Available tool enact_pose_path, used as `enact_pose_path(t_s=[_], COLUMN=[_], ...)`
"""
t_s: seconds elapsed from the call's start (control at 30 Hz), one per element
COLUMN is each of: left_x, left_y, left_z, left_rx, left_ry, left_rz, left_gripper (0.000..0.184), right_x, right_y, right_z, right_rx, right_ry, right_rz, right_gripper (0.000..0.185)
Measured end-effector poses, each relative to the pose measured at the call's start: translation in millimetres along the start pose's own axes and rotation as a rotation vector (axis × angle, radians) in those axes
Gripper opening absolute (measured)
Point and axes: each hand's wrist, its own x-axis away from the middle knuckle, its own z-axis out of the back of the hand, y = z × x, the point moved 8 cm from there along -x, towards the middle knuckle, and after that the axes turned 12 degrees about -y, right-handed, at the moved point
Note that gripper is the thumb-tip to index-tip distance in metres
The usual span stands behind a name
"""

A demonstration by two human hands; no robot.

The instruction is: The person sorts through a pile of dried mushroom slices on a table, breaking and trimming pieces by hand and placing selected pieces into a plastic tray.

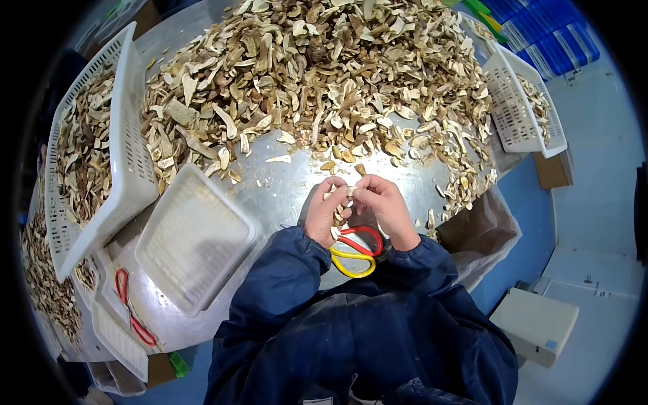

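Over the near part of the metal table my left hand (322, 214) is closed around a few dried mushroom slices (339, 213), whose pale edges show between its fingers. My right hand (387, 205) meets it fingertip to fingertip, pinching a small pale mushroom slice (350, 192) that both hands touch. Just below the hands lie scissors with one red and one yellow handle (355, 264); their blades are hidden. A few loose slices (329, 165) rest on the metal beyond my fingers.
A large heap of dried mushroom slices (317, 74) covers the far table. White baskets of slices stand left (125, 135) and right (513, 101). Left of my arm are a white tray (192, 236) and red-handled scissors (128, 307). A plastic-lined bin (489, 233) stands at the right edge.
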Motion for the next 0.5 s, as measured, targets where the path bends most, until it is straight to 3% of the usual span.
enact_pose_path(t_s=[0.07,0.13,0.2,0.23,0.3,0.4,0.5], left_x=[-0.8,-1.9,-3.6,-6.8,-6.8,-4.4,-3.4], left_y=[0.1,0.8,1.4,-0.9,1.2,0.0,-2.6], left_z=[-0.8,-0.8,1.7,2.8,0.2,-3.7,0.8], left_rx=[0.174,0.38,0.613,0.707,0.713,0.72,0.695], left_ry=[-0.018,-0.052,-0.104,-0.242,-0.268,-0.24,-0.168], left_rz=[-0.021,-0.036,-0.043,-0.059,-0.074,-0.049,0.004], left_gripper=[0.015,0.011,0.009,0.01,0.01,0.01,0.01], right_x=[-0.6,-0.6,-0.3,-1.6,-4.7,-21.2,-36.7], right_y=[-4.0,-9.8,-36.6,-45.7,-56.1,-34.4,-27.6], right_z=[9.8,53.7,82.1,74.7,40.4,16.2,27.2], right_rx=[-0.052,0.004,0.732,0.936,1.334,1.466,1.349], right_ry=[-0.016,0.235,0.444,0.452,0.456,0.284,0.211], right_rz=[-0.017,0.054,0.008,0.13,0.381,0.063,0.151], right_gripper=[0.009,0.012,0.016,0.018,0.022,0.023,0.021])
